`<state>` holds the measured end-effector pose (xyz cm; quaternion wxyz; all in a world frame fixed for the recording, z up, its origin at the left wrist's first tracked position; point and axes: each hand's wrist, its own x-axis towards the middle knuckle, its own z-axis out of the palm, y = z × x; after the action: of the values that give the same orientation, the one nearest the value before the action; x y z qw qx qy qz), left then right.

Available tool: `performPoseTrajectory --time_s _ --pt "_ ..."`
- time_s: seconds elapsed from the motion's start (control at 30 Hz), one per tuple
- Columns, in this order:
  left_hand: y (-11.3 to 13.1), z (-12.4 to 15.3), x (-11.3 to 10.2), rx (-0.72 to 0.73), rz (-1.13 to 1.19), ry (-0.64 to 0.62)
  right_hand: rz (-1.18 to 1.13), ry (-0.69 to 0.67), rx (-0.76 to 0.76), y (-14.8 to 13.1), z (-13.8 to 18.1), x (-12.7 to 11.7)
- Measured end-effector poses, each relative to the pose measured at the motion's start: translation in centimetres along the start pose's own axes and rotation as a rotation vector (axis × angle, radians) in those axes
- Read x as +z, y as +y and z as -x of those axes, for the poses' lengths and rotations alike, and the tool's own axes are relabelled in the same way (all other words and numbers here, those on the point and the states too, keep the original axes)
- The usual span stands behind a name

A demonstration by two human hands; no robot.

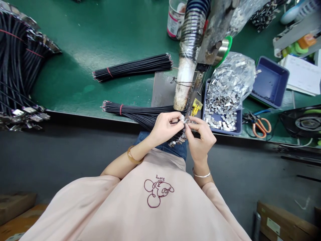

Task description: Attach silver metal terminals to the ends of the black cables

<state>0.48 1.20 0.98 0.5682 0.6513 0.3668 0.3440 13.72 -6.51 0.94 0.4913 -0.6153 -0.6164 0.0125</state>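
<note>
My left hand point(167, 129) and my right hand point(201, 136) meet at the table's front edge, fingertips almost touching. Both are closed in a pinch around a small silvery metal connector piece point(186, 121), largely covered by the fingers. A whitish patch shows at the left fingertips; what it is I cannot tell. Just above the fingertips ends the thin metal rod point(195, 92) of a mounted tool. Under my left hand runs a red-banded bundle of black cables point(140, 109), its metal-tipped ends point(177, 141) hanging over my lap.
A ribbed hose point(193, 33) with a stained white nozzle point(182, 93) hangs above the hands. Right stand a blue tray point(239, 120) with metal shells, another blue tray point(272, 78), and orange-handled cutters point(260, 128). More black cables lie behind point(132, 68) and far left point(15, 60).
</note>
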Motion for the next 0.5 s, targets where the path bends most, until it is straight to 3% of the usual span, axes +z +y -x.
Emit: performPoseTrajectory --time_s 0.33,0.5 --pt "0.4 0.3 -0.3 0.000 -0.114 -0.066 0.045 -0.021 -0.077 0.5 0.9 -0.4" --pt "0.6 0.3 -1.2 0.014 -0.099 -0.179 0.127 -0.124 -0.197 1.0 0.7 -0.6"
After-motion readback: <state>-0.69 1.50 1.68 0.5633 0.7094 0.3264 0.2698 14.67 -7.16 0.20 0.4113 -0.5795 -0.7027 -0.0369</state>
